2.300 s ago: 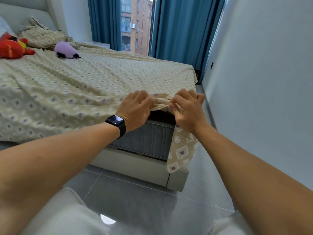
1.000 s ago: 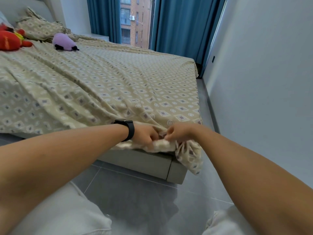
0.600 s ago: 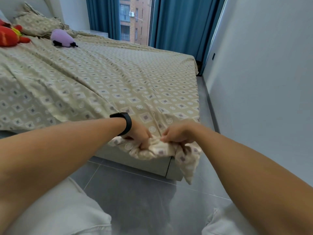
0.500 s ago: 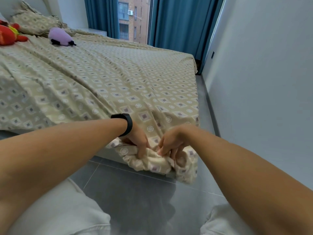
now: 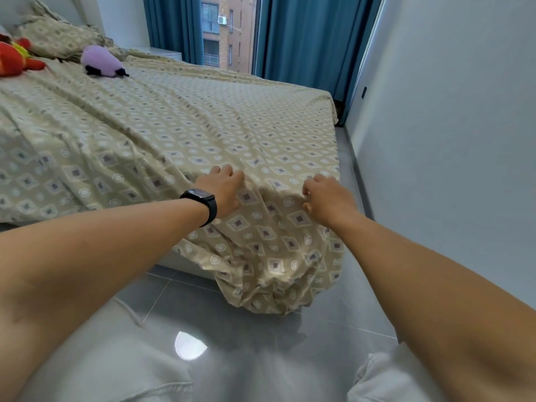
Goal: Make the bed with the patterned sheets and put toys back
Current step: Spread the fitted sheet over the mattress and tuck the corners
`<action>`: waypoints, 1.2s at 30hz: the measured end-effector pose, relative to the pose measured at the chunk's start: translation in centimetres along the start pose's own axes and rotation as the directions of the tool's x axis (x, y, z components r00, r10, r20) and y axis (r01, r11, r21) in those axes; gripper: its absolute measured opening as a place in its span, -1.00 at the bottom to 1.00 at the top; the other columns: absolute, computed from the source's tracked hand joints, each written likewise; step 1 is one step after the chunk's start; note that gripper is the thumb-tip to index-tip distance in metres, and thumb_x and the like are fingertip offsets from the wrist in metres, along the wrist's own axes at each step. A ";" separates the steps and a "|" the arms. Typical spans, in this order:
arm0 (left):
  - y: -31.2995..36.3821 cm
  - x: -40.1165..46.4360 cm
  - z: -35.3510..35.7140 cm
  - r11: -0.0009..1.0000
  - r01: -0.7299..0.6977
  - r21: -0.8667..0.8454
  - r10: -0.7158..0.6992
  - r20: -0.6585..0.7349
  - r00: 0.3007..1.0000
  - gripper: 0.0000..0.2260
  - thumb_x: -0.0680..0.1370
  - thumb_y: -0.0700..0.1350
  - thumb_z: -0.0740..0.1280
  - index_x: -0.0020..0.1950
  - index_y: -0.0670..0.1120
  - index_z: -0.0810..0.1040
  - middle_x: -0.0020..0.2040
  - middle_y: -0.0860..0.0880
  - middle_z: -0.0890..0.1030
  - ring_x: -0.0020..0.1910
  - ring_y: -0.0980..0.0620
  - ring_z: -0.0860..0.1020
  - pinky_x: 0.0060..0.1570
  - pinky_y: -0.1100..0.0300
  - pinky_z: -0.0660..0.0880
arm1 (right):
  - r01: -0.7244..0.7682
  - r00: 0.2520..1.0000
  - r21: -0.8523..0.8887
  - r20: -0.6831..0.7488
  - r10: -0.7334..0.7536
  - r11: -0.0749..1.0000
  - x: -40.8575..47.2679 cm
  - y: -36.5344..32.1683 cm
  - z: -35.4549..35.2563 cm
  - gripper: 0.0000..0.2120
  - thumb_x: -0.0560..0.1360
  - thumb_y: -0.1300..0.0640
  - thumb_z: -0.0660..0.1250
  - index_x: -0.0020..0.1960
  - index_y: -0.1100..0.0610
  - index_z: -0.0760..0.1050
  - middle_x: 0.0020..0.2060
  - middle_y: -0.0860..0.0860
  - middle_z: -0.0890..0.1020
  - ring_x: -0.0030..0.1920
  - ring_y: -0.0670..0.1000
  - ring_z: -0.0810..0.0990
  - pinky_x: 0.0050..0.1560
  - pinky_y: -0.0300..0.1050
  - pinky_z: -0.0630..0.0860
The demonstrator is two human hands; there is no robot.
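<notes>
Both hands were at the bed's near corner: left hand (image 5: 223, 190) pressed flat on the patterned sheet (image 5: 203, 134), right hand (image 5: 324, 198) seemingly pinching it. Corner draped loose; tucking should follow, toys later.

Patterned sheet (image 5: 185, 134) covers the bed, its near corner draped to the floor (image 5: 232, 329). Two toys (image 5: 100, 61) lie far left, before a pillow (image 5: 55, 39). Wall (image 5: 452, 140) right; curtains (image 5: 304, 39) behind.

two toys: one red (image 5: 11, 60), one purple (image 5: 100, 61); one pillow (image 5: 55, 39); two hands.
</notes>
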State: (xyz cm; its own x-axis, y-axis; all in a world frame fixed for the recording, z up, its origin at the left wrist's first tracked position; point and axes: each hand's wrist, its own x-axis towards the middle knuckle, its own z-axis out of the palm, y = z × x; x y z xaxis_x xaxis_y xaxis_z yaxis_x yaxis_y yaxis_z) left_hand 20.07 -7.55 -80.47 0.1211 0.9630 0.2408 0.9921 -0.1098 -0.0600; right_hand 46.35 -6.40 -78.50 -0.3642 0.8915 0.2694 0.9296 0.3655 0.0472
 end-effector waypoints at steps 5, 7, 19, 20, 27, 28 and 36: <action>-1.1 1.5 0.1 0.996 -0.084 0.040 0.090 -0.180 0.980 -0.95 0.64 -0.12 0.28 0.04 -0.04 0.53 -0.05 -0.03 0.58 -0.10 -0.12 0.53 -0.16 0.06 0.38 | 0.025 0.996 -0.063 -0.086 -0.030 0.998 0.3 0.8 -0.5 -0.84 0.64 0.06 0.24 0.02 0.10 0.56 -0.04 0.04 0.62 -0.06 0.10 0.54 -0.13 -0.04 0.37; -1.3 1.6 -0.2 0.995 -0.092 -0.034 0.081 -0.240 0.967 -0.94 0.63 -0.16 0.29 -0.02 -0.05 0.54 -0.12 -0.01 0.57 -0.20 -0.10 0.49 -0.28 0.10 0.34 | -0.027 0.987 -0.016 -0.160 0.024 1.000 0.5 1.7 -1.3 -0.83 0.63 0.08 0.23 -0.02 0.08 0.58 -0.11 0.03 0.64 -0.16 0.08 0.48 -0.11 -0.06 0.33; 0.0 0.3 -1.0 0.940 -0.188 -0.283 0.163 -0.107 0.981 -0.90 0.65 -0.12 0.29 -0.04 -0.02 0.56 -0.09 0.07 0.57 -0.13 -0.01 0.50 -0.20 0.13 0.37 | -0.242 0.904 -0.079 0.344 0.254 0.967 0.3 3.2 -3.2 -0.79 0.57 0.07 0.19 0.06 0.01 0.59 -0.05 -0.01 0.62 -0.05 0.06 0.58 -0.03 -0.01 0.43; -0.2 0.3 -1.0 0.922 -0.189 -0.339 0.163 -0.104 0.981 -0.91 0.65 -0.08 0.31 -0.04 -0.02 0.57 -0.10 0.07 0.56 -0.14 -0.01 0.51 -0.19 0.12 0.41 | -0.224 0.910 -0.113 0.332 0.249 0.968 0.4 2.8 -3.2 -0.81 0.55 0.07 0.19 0.04 0.03 0.57 -0.06 0.00 0.61 -0.06 0.07 0.58 -0.01 0.00 0.43; -6.6 -1.8 -2.6 0.806 0.141 -0.574 -0.220 -0.070 0.973 -0.91 0.63 -0.04 0.32 0.10 -0.02 0.53 -0.06 0.04 0.57 -0.14 0.03 0.54 -0.16 0.12 0.44 | 0.052 0.996 -0.067 0.073 -0.047 0.996 2.0 -5.0 -3.4 -0.70 0.53 -0.13 0.14 -0.20 0.05 0.45 -0.19 0.00 0.56 -0.23 0.05 0.48 0.08 0.07 0.44; -8.3 -2.0 -3.2 0.759 0.245 -0.603 -0.330 -0.031 0.943 -0.91 0.64 -0.08 0.29 0.13 -0.02 0.50 -0.04 0.02 0.57 -0.12 0.01 0.55 -0.14 0.11 0.44 | 0.106 0.994 -0.045 0.021 -0.106 0.993 2.5 -6.7 -3.1 -0.72 0.55 -0.11 0.14 -0.11 0.05 0.49 -0.13 0.01 0.58 -0.19 0.07 0.49 0.08 0.07 0.46; -23.3 -0.3 -1.1 -0.014 0.574 -0.819 -0.796 0.356 0.489 -0.66 0.59 -0.10 0.24 0.35 -0.13 0.46 0.30 -0.12 0.54 0.21 -0.15 0.57 0.26 -0.04 0.53 | 0.329 0.939 0.026 -0.112 -0.325 0.944 7.8 -18.8 2.5 -0.74 0.60 0.01 0.24 0.26 0.04 0.44 0.14 0.04 0.53 0.09 0.12 0.50 -0.03 0.00 0.37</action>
State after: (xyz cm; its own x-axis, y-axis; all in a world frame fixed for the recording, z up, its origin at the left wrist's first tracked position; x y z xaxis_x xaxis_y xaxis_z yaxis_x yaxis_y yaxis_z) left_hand -3.05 -5.56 -78.08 -0.7416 0.6463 -0.1796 0.0817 0.3527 0.9322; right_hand 25.89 -5.70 -79.71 -0.6375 0.6888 0.3451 0.7561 0.6454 0.1085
